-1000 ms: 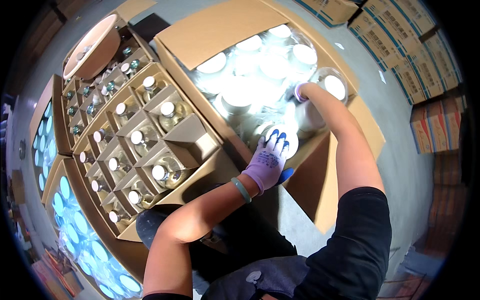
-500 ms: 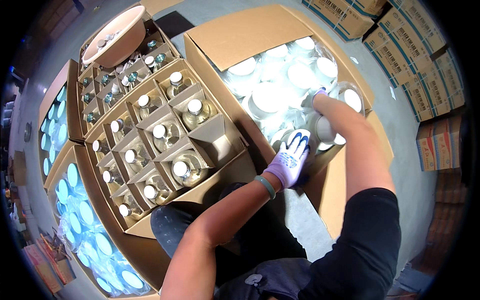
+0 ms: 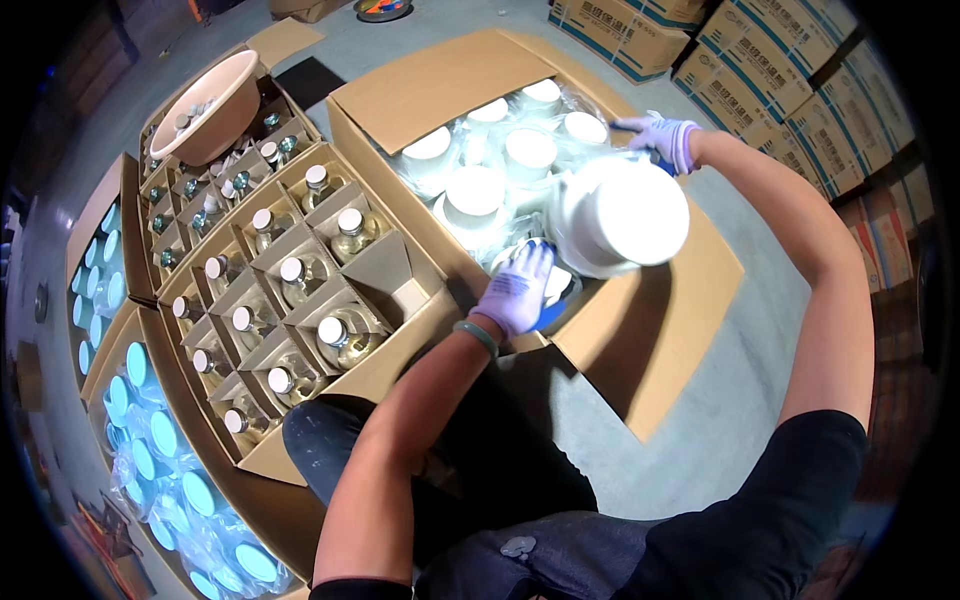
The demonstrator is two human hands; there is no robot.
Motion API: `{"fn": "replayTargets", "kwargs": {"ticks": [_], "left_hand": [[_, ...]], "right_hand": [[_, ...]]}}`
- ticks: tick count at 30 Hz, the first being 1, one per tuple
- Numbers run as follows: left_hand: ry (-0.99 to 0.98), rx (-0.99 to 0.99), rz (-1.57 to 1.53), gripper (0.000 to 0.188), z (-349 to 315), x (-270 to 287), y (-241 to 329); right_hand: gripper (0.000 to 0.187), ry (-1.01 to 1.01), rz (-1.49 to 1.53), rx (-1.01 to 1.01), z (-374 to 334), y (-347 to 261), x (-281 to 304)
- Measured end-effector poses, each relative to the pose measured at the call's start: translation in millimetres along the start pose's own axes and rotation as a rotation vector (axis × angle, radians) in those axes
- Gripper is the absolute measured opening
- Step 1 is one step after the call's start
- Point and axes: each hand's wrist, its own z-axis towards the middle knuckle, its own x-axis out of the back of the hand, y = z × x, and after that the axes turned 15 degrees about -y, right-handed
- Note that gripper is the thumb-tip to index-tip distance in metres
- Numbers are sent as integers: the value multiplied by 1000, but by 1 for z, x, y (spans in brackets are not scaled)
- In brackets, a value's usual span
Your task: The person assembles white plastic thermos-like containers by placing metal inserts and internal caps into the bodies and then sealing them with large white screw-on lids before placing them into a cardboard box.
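A large white round container (image 3: 643, 210) with clear plastic film about it stands raised and tilted above the open carton (image 3: 365, 115). At its far right side is my right hand (image 3: 665, 142), in a white and lavender glove with blue on the palm side, closed on it; part of the grip is hidden. My left hand (image 3: 517, 288), gloved alike, rests with stretched fingers over the white containers at the carton's near edge. Several more white containers (image 3: 475, 190) stand in that carton under crumpled clear film.
To the left, a divided carton (image 3: 400, 375) holds glass bottles with white caps (image 3: 333, 330). A pink basin (image 3: 215, 110) of small parts sits on another divided carton. Turquoise-lidded containers (image 3: 200, 492) fill cartons at far left. Closed cartons (image 3: 750, 70) are stacked far right.
My right hand has come up out of the carton to the right, and the white container has risen with it. My left hand has shifted left. The whole view has turned slightly.
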Motion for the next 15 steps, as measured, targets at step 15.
{"fn": "replayTargets", "kwargs": {"ticks": [15], "left_hand": [[1099,-9,-582,85,-249,236,95]], "right_hand": [[58,878,1068,788,-119,-342,21]]}}
